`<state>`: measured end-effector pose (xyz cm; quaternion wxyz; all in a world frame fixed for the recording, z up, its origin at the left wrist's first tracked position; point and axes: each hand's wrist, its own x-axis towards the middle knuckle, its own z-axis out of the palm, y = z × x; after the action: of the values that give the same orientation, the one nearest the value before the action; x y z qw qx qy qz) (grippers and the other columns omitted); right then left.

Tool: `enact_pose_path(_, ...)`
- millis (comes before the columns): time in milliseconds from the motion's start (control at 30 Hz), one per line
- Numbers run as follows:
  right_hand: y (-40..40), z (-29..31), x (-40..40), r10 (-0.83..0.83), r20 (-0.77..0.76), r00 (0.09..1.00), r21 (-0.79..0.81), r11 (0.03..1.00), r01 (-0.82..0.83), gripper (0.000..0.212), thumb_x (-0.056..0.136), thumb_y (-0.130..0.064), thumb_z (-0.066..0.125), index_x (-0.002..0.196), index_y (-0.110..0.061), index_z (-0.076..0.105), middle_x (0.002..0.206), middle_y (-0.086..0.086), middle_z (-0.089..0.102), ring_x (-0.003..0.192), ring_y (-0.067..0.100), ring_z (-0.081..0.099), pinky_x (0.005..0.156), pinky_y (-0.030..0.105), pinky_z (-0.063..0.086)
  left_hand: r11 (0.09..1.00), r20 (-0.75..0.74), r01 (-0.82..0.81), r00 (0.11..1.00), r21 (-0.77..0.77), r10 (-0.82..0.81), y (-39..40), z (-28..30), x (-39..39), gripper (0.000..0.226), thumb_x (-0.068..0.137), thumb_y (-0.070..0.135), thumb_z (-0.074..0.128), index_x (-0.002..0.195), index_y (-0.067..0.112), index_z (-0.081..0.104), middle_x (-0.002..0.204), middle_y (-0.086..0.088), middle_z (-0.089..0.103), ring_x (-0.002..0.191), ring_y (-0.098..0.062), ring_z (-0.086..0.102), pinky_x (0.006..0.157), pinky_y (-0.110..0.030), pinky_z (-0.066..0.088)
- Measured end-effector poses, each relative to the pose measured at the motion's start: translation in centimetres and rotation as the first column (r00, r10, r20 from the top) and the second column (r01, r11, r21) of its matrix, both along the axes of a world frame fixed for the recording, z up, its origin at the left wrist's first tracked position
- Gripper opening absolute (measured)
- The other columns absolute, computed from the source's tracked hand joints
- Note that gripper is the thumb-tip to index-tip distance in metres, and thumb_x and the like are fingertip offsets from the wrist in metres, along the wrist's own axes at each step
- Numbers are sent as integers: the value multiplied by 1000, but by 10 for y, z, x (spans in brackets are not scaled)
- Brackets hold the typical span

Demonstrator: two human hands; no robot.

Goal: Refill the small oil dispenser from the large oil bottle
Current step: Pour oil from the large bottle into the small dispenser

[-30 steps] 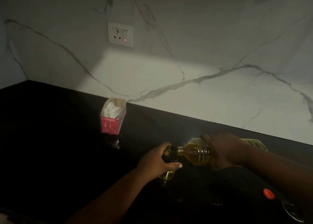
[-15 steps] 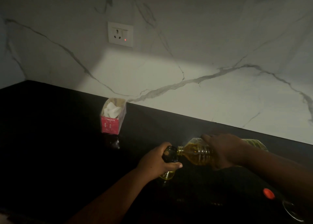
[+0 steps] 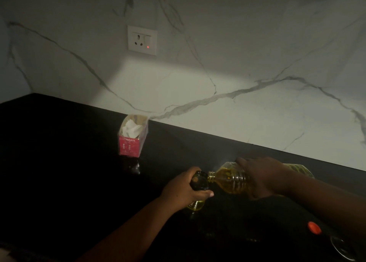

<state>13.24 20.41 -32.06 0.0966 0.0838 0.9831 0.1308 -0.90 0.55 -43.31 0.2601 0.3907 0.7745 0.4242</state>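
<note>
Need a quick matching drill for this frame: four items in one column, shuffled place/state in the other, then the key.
Things:
1. large oil bottle
2. small oil dispenser
3. red cap
4. pink box

States:
A. lying loose on the dark counter, near right
B. tipped sideways, held by the right hand
C. standing by the marble wall, white paper inside
D. upright, gripped by the left hand

Pairs: 1-B, 2-D, 3-A, 4-C

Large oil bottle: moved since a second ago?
No. The large oil bottle sits in the same spot relative to the pink box, neck at the dispenser.
</note>
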Motion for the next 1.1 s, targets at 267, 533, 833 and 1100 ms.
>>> enact_pose_path(267, -1, 2, 1, -5, 3, 1000, 3, 1000, 5, 85, 58, -64, 69, 130, -28, 38, 116, -7, 61, 102, 16, 60, 86, 28, 48, 1000, 14, 14, 1000, -3, -14, -1, 2, 0, 54, 59, 69, 76, 98, 73, 40, 104, 23, 61, 97, 6, 57, 77, -21, 46)
enact_pose_path(533, -2, 3, 0, -19, 32, 999, 15, 1000, 18, 88, 59, -63, 71, 131, -26, 37, 118, -5, 60, 104, 17, 59, 88, 30, 48, 1000, 10, 2, 1000, 21, -2, -1, -1, 0, 53, 57, 70, 77, 95, 74, 40, 102, 20, 65, 97, 3, 61, 84, -28, 52)
enact_pose_path(833, -2, 3, -1, -20, 38, 999, -3, 1000, 20, 86, 57, -61, 71, 129, -27, 38, 117, -5, 61, 103, 17, 60, 87, 30, 49, 1000, 5, 10, 1000, 25, -10, 0, -2, -1, 57, 59, 68, 77, 101, 65, 40, 105, 20, 62, 101, 0, 59, 89, -31, 52)
enact_pose_path(1100, -4, 4, 1, -7, 26, 1000, 3, 1000, 7, 86, 60, -63, 70, 131, -26, 38, 118, -5, 61, 104, 17, 60, 88, 31, 49, 1000, 7, 15, 1000, 11, -15, 0, -1, -1, 69, 58, 70, 76, 116, 57, 42, 108, 22, 60, 105, -1, 58, 92, -33, 51)
